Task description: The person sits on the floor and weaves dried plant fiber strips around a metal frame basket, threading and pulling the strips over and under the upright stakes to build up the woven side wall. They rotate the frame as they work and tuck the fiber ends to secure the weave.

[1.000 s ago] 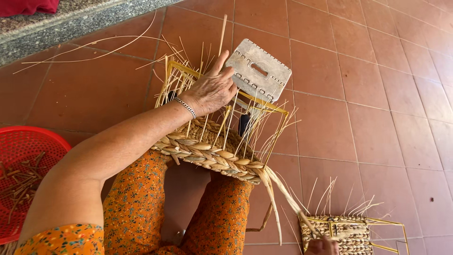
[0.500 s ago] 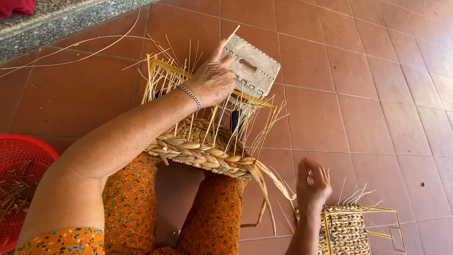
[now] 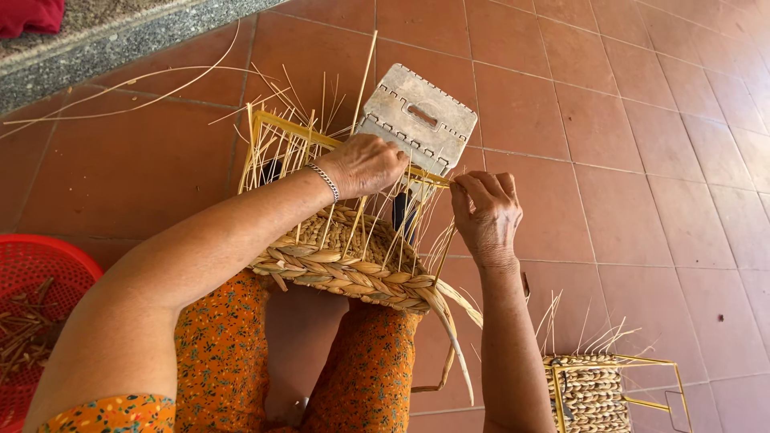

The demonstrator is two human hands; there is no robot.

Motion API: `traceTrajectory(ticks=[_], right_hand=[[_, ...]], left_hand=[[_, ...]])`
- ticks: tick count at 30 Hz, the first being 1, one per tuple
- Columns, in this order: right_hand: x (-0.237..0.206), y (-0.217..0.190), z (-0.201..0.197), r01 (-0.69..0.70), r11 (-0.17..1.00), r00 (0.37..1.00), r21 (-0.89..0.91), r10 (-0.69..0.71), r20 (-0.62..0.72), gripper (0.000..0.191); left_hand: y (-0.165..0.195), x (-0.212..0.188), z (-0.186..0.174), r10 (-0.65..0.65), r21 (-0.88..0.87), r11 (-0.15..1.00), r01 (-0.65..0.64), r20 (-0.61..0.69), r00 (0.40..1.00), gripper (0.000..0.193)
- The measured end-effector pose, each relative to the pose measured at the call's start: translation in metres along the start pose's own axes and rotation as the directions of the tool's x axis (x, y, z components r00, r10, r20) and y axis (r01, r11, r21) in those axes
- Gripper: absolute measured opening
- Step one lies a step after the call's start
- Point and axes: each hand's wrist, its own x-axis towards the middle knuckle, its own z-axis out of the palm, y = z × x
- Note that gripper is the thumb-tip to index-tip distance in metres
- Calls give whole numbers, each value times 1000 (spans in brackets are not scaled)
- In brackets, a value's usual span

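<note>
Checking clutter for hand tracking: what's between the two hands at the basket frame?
In the head view, only a short stretch of the yellow frame rail with upright straw strands lies between the left hand and right hand; a grey plastic stool lies just beyond.

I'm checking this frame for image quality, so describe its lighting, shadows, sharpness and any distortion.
Head view: even, soft daylight with no harsh glare on the tile floor; only faint shadows under the half-woven basket. The left hand and right hand look sharp, without motion blur. The wide lens bends the tile lines near the edges. The red basket is cut off at the left edge.
</note>
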Motion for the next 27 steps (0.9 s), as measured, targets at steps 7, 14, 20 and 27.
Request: traceTrajectory(ticks=[7,14,20,27], right_hand=[[11,-2,13,191,979,982,-76,-191,-1,12],[18,-10,31,211,977,976,-26,-209,57,12],[18,-18,42,17,981,993,193,-40,113,8],[22,-7,40,-327,904,919,276,236,316,10]], left_hand=[[12,6,-3,-86,-233,971,56,-122,989,8],[8,15,-23,-223,-586,759,283,175,959,17],[-7,21,-20,-284,-675,651,348,209,936,14],[13,16,-31,-344,-749,607,266,54,937,28]])
